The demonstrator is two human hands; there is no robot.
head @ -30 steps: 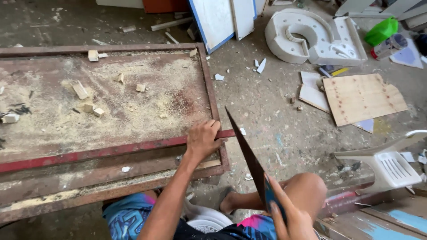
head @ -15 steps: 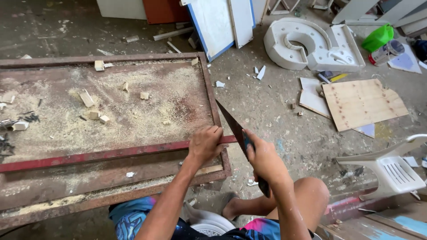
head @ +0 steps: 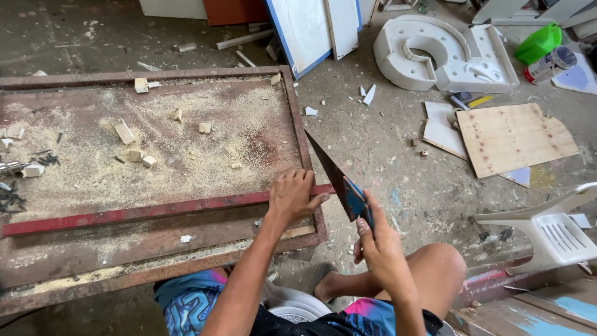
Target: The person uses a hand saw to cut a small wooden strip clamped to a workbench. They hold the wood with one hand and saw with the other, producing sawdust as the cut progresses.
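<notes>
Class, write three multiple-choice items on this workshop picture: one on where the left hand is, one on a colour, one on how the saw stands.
1. Where does the left hand rest?
A. on the red strip
B. on the plywood sheet
C. on the white chair

2. What colour is the saw handle?
A. yellow
B. blue
C. white

3. How does the saw stand?
A. flat on the floor
B. hung on a wall
C. held by the right hand, blade at the strip

Key: 1 A, the palm presses the strip; 2 B, blue shows above the fingers; 3 C, the blade slants past the strip's end.
</notes>
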